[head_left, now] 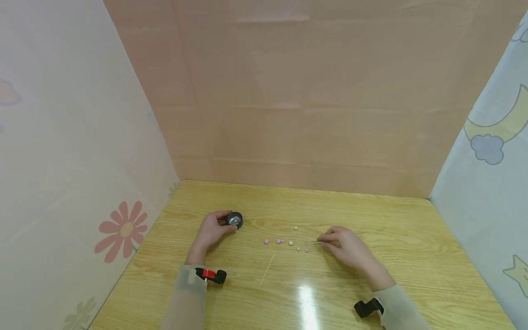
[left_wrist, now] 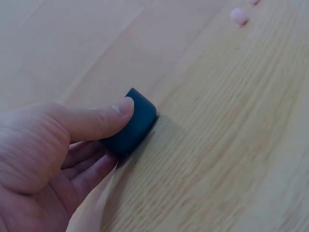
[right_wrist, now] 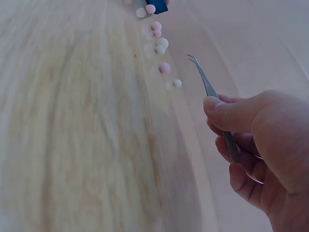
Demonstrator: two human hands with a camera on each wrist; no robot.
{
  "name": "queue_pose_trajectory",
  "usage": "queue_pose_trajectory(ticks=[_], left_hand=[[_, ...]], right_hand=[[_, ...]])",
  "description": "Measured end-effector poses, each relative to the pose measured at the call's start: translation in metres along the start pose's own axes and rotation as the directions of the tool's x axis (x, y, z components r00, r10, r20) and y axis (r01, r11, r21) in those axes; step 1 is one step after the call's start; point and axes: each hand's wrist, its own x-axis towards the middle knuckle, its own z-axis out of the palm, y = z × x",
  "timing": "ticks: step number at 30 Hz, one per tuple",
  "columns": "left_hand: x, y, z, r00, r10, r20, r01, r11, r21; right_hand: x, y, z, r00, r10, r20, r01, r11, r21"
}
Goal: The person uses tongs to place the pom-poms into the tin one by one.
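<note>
Closest to me in the head view, two pale sleeves (head_left: 185,298) reach over the wood-grain worktop (head_left: 243,302), each with a black device (head_left: 221,277) at the wrist. Between them lies a white glare (head_left: 307,307), with a thin pale streak (head_left: 268,267) beyond it.

Farther out, my right hand (head_left: 348,249) has its grip closed on slim metal tweezers (right_wrist: 208,87), pinched between thumb and fingers; the curved tips stand slightly parted, pointing left, apart from the balls. Near those tips, seven small balls (head_left: 290,243) lie strewn across the middle of the worktop, four pink and three white, one white one set farther back.

Left of them, my left hand (head_left: 211,230) has its grip closed around a small dark cup (left_wrist: 134,124), thumb on one side, fingers on the other. Spots of colour show inside, too small for me to name, and I cannot tell whether the cup stands flat or tilted.

Behind rises a tan backdrop (head_left: 288,101), between a left panel (head_left: 82,151) with a pink flower (head_left: 126,229) and a right panel with a yellow moon (head_left: 514,123).
</note>
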Motion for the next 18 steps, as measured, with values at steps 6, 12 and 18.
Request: queue_pose_trajectory(ticks=[6, 12, 18], left_hand=[[0.0, 0.0, 0.001, 1.0, -0.006, 0.0, 0.006, 1.0, 0.006], [0.0, 0.0, 0.001, 1.0, -0.004, -0.006, 0.004, 1.0, 0.001], [-0.002, 0.004, 0.001, 1.0, -0.016, -0.003, 0.016, 1.0, -0.016]], right_hand=[[-0.005, 0.006, 0.004, 0.994, -0.103, -0.028, 0.1, 0.991, -0.085], [-0.007, 0.012, 0.006, 0.995, -0.095, -0.031, 0.092, 0.993, -0.08], [-0.006, 0.011, 0.004, 0.994, -0.109, -0.028, 0.106, 0.99, -0.092]])
